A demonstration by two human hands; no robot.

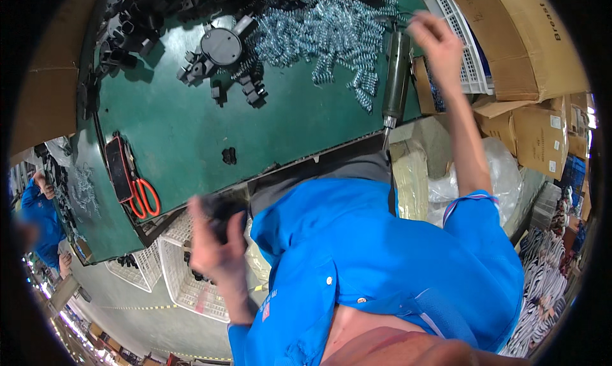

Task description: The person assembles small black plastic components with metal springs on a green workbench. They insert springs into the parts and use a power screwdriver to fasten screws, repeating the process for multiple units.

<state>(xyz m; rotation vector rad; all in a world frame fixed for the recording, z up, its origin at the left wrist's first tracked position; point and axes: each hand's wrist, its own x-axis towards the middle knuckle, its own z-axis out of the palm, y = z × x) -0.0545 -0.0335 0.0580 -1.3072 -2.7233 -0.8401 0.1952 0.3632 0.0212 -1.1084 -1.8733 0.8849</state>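
Note:
At the left front table edge, my left hand grips a black plastic part, blurred, between thumb and fingers. My right hand is raised at the far right, beside the top of a dark electric screwdriver that hangs tip down. Its fingers are pinched together; whatever they hold, if anything, I cannot make out. Left of the screwdriver spreads a heap of small metal springs. Black plastic parts, one with a round disc, lie left of the springs. A small black piece rests alone near the front edge.
Orange-handled scissors and a dark phone-like object lie on the green table at left. White baskets stand below. Cardboard boxes and a white crate crowd the right. A co-worker is at far left.

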